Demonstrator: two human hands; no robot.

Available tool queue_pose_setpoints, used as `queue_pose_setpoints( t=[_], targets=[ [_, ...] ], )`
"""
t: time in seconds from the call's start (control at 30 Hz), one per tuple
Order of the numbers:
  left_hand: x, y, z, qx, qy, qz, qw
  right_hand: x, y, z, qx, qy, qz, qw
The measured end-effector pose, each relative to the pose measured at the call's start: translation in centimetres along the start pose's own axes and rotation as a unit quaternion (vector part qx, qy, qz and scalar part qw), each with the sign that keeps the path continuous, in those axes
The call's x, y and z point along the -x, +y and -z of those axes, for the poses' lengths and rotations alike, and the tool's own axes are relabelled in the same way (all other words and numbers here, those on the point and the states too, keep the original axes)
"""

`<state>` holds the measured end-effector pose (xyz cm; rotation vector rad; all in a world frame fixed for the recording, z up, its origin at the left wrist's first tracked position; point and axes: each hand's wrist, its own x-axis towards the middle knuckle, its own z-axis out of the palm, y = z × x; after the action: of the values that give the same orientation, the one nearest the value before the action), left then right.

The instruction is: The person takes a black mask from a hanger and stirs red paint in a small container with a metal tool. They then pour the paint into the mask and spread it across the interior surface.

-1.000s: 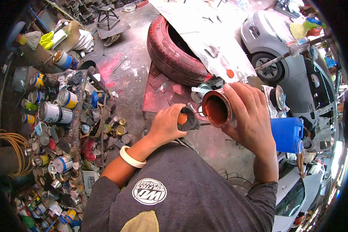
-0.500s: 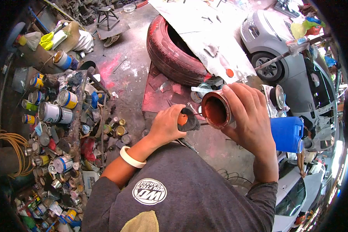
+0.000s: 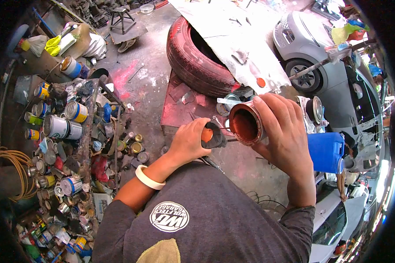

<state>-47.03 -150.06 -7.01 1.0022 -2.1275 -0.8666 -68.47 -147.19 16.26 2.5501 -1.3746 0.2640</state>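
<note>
A tin with a reddish-brown coated inside is tilted on its side in my right hand, its mouth facing left. My left hand is wrapped round a small dark cup with orange paint in it. A thin dark stream or strand spans the short gap between the tin's lip and the cup. The tin and the cup do not touch. Just behind the tin stands an open can with a pale flat stick across its top.
A tyre and a paint-spotted white sheet lie on a red stand ahead. Paint cans crowd the left side. A blue jerrycan, grey car and another person's arm are at right.
Both hands hold nearly the same positions. The orange paint in the cup shows slightly differently, and the tin's mouth has shifted very slightly.
</note>
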Motion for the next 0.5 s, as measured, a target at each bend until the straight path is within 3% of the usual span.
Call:
queue_pose_setpoints(
  t=[0.5],
  targets=[
    [-0.1,0.09,0.15,0.002,0.004,-0.005,1.0,-0.35,-0.2,0.39,0.009,0.01,-0.018,1.0]
  ],
)
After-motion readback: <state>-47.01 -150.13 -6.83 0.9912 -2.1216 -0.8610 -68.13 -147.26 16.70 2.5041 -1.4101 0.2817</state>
